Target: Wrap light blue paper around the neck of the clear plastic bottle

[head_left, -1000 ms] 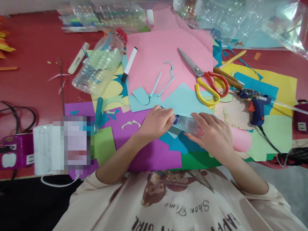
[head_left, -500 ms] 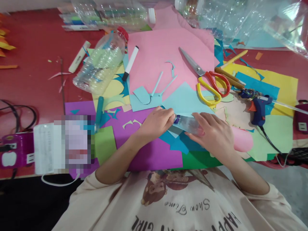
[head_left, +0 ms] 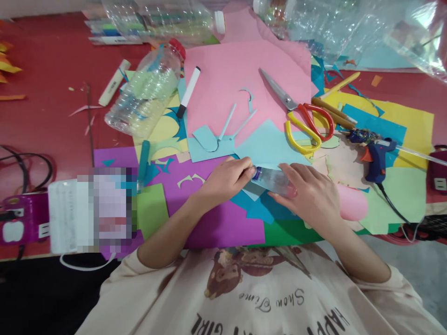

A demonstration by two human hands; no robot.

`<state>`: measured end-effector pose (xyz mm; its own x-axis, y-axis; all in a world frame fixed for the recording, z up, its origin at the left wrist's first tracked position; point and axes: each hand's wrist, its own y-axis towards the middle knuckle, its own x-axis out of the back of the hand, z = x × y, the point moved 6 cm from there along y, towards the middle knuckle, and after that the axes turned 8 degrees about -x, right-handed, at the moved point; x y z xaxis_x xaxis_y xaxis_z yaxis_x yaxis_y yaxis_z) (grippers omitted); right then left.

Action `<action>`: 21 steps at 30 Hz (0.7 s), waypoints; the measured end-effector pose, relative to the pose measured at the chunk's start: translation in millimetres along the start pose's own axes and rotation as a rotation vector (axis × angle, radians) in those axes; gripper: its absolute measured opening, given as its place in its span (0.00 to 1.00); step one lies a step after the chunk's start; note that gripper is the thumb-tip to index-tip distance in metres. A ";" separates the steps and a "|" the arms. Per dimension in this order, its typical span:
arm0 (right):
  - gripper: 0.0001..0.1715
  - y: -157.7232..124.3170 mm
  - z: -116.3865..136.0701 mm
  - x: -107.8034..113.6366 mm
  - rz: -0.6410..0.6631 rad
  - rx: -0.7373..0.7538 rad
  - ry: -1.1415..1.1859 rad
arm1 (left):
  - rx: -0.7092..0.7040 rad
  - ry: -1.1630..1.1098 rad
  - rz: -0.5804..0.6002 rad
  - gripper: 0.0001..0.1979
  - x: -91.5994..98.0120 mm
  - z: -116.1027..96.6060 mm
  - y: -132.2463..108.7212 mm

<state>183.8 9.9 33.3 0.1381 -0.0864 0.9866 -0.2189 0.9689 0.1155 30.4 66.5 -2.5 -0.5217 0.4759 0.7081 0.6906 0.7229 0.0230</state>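
Observation:
A small clear plastic bottle lies on its side between my hands, its purple neck end pointing left. My right hand is wrapped around the bottle's body, with a pink part showing past the palm. Whether that pink part is joined to the bottle is hidden. My left hand is closed at the neck end, thumb and fingertips pressed together there. Just beyond the bottle lies light blue paper, with cut strips on it.
Open scissors rest on pink paper. A glue gun with its cord lies right. A red-capped bottle, a marker and paper scraps spread left. More plastic bottles line the back; a white box stands front left.
Hardly anything differs. My left fingers have shifted slightly at the bottle's neck; my right hand keeps its hold.

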 end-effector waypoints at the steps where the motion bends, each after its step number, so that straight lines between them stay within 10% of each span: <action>1: 0.29 0.1 0.0 0.1 0.001 -0.001 0.002 | 0.001 -0.002 0.005 0.15 -0.2 0.0 0.0; 21: 0.29 -0.2 -1.2 0.1 0.006 0.003 0.004 | 0.014 -0.094 -0.040 0.14 0.3 0.0 0.2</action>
<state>185.0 10.0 33.2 0.1407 -0.0792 0.9869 -0.2224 0.9688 0.1095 30.4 66.8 -2.3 -0.5943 0.4909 0.6371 0.6611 0.7492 0.0394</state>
